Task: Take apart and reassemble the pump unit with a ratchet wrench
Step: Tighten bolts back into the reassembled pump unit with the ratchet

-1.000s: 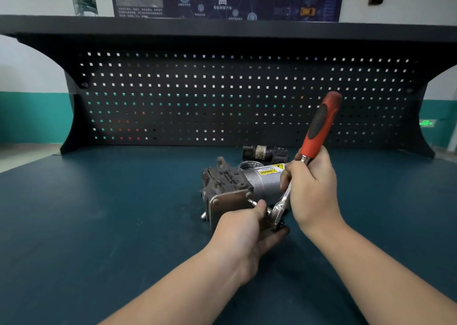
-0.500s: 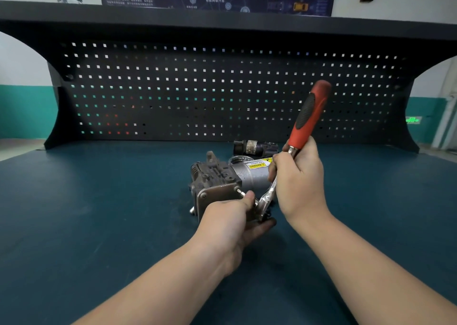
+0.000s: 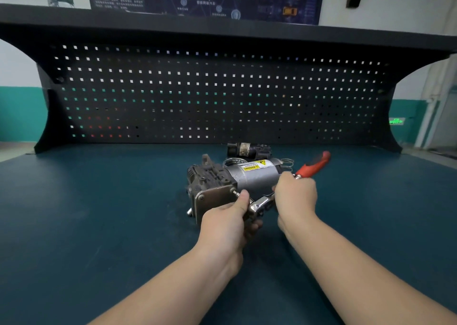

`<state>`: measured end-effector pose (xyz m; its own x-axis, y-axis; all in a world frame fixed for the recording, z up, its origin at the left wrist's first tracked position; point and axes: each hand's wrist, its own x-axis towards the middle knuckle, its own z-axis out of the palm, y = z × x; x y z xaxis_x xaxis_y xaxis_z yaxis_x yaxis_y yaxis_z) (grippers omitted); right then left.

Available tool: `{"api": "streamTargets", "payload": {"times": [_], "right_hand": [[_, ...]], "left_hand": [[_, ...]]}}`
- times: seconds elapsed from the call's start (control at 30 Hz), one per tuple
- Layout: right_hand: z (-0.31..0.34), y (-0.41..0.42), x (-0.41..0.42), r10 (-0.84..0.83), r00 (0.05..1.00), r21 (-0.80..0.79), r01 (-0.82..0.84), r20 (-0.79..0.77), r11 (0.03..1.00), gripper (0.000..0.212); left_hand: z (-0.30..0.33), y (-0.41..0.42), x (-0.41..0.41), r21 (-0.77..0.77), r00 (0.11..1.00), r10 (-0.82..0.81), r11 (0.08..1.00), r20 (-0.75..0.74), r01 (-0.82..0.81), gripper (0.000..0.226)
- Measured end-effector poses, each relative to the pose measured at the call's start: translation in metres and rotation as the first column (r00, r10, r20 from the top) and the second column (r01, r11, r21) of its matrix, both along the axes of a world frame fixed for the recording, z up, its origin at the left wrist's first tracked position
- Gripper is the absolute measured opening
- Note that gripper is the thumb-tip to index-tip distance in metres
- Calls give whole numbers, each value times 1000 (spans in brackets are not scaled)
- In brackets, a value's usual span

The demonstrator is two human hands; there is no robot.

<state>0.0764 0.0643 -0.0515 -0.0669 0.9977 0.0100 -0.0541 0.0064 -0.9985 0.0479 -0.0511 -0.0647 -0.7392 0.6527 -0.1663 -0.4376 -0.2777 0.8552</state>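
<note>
We see two hands at work on one pump unit, which lies on its side on the dark teal surface, in front of the black pegboard. The left hand sits at the near end of the pump unit, by its metal end plate; its fingers curl around the chrome head of the ratchet wrench, with the thumb laid along the top toward the bolt at the plate's upper corner. Whether the socket sits fully on that bolt we cannot tell, since the hand covers it. The right hand is closed in a fist around the wrench's shaft, just right of the pump unit's grey cylinder, and the red and black grip sticks out past the knuckles, pointing up and away to the right.

We count one wrench. Behind the pump unit, nearer the pegboard, lies one smaller dark part, apart from it. Wire rings lie at the far end of the cylinder; their number is unclear. One yellow warning label runs along the cylinder's top.
</note>
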Motion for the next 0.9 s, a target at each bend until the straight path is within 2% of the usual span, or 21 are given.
{"api": "streamTargets", "payload": {"times": [0.1,0.17,0.2,0.23,0.27,0.3,0.33,0.37,0.4,0.43,0.47,0.53,0.57,0.6,0.67,0.77,0.9], "right_hand": [[-7,1,-5,-17,1000,-92,16,-9,996,34],[-10,0,-8,-23,999,-151,17,-39,988,46],[-12,-1,-9,-28,998,-188,19,-47,982,49],[-13,-2,-9,-38,998,-220,26,-51,975,49],[-15,-3,-9,-54,997,-243,41,-48,969,47],[-15,-5,-9,-72,997,-249,60,-39,967,45],[-15,-6,-8,-88,996,-242,77,-32,967,43],[-14,-8,-8,-102,994,-227,93,-28,969,41],[-14,-9,-8,-114,993,-209,105,-30,972,39],[-13,-9,-8,-124,992,-189,116,-33,975,38],[-12,-9,-8,-131,991,-168,124,-29,978,36],[-12,-12,-8,-133,991,-134,128,-30,983,33],[-12,-13,-8,-132,991,-130,126,-37,983,33],[-12,-14,-8,-131,990,-134,124,-44,983,32],[-13,-14,-9,-137,989,-144,127,-58,981,32],[-11,-13,-8,-110,991,-144,98,-76,985,31],[-8,-5,-4,-42,995,-115,32,-87,993,14]], "left_hand": [[3,-1,1,2,999,-1,1000,43,1,30],[6,-3,1,-16,999,-3,1000,40,4,31],[7,-4,-1,-47,1000,2,999,-11,-2,31],[9,-5,-5,-134,987,3,991,-160,-24,33],[11,-8,-11,-279,910,-13,954,-414,-114,35],[15,-11,-19,-366,735,-27,880,-677,-304,38],[18,-16,-29,-322,497,-16,780,-868,-537,39],[24,-21,-40,-205,323,33,711,-946,-673,40],[28,-25,-52,-75,222,119,703,-968,-708,38],[29,-26,-63,-5,197,175,736,-965,-677,34],[28,-25,-73,-17,202,133,796,-970,-604,26],[17,-20,-85,-234,215,-155,880,-964,-413,29],[9,-17,-89,-318,249,-245,894,-937,-315,32],[5,-14,-90,-346,294,-268,902,-918,-259,33],[0,-12,-89,-305,338,-214,920,-917,-246,34],[1,-14,-79,-276,356,-165,916,-920,-290,36],[-1,-18,-56,-306,347,-169,867,-923,-393,38]]}}
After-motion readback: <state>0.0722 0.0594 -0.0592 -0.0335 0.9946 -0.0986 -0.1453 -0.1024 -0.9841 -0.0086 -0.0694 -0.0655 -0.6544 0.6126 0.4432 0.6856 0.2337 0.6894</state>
